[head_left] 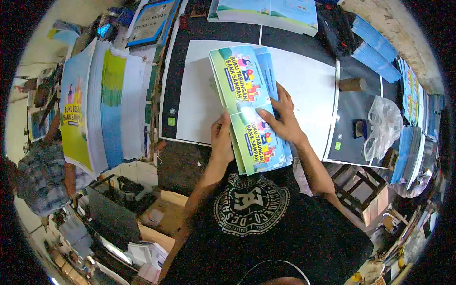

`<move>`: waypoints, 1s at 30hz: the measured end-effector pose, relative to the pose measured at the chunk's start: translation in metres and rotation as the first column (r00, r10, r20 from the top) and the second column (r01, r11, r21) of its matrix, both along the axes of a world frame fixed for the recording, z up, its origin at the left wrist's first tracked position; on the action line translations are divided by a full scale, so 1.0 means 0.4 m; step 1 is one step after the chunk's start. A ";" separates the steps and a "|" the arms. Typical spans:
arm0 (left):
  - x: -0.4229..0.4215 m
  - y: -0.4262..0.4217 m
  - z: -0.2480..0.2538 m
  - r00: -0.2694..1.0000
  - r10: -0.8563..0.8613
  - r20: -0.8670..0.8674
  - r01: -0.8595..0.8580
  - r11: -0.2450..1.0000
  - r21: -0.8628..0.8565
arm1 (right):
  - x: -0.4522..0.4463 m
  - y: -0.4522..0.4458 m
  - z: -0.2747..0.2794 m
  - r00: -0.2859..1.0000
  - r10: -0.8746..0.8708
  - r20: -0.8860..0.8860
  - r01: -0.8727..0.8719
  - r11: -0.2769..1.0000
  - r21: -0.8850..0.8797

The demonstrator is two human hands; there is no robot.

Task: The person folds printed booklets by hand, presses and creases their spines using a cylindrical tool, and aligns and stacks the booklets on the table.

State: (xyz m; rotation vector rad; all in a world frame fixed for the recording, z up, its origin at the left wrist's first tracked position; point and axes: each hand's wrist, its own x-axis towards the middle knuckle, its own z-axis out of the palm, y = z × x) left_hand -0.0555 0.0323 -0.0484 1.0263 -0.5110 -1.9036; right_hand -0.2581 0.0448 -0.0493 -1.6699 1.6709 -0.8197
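A thin stack of printed sheets (242,114) is between my hands, over the front edge of the table. Each of its two visible panels reads "Buku Tabungan Bank Sampah" in yellow and blue-green print. Blue sheets show along its right side. My left hand (222,137) is closed at the left edge, fingers curled. On the right, my right hand (285,118) grips the stack, with the thumb on top and the other fingers along the far side. Beneath lies a white board (304,90).
Tall stacks of covers (78,104) stand at left. A thick block of printed sheets (263,21) lies at the back. To the right are a brown roll (352,85), a clear plastic bag (384,123) and blue stacks (375,59). Another person (42,175) is at far left.
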 end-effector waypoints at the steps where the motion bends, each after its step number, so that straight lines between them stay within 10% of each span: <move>1: -0.008 0.001 0.000 0.998 0.017 -0.062 -0.014 0.999 0.046 | -0.001 0.002 -0.004 1.000 -0.002 0.018 0.002 1.000 -0.009; 10: 0.141 -0.011 -0.064 0.942 0.126 0.311 -0.095 0.989 -0.115 | -0.004 0.003 0.032 0.999 0.025 0.031 -0.025 1.000 -0.002; 16: 0.208 0.017 0.199 0.872 0.363 0.328 -0.318 0.930 -0.186 | -0.004 -0.001 -0.006 0.993 -0.031 -0.111 0.028 0.999 -0.032; 20: 0.321 0.028 0.001 0.758 0.449 0.473 -0.401 0.893 -0.204 | -0.004 0.002 -0.024 0.968 0.038 -0.247 -0.055 0.997 -0.060; 26: 0.007 -0.020 0.007 0.745 0.299 0.596 -0.007 0.898 -0.441 | -0.029 0.006 -0.007 0.987 0.069 0.144 -0.063 0.997 -0.040; 30: 0.069 -0.010 0.014 0.714 0.288 0.639 -0.012 0.916 -0.400 | -0.022 0.001 -0.005 0.997 0.033 0.068 -0.034 0.999 0.015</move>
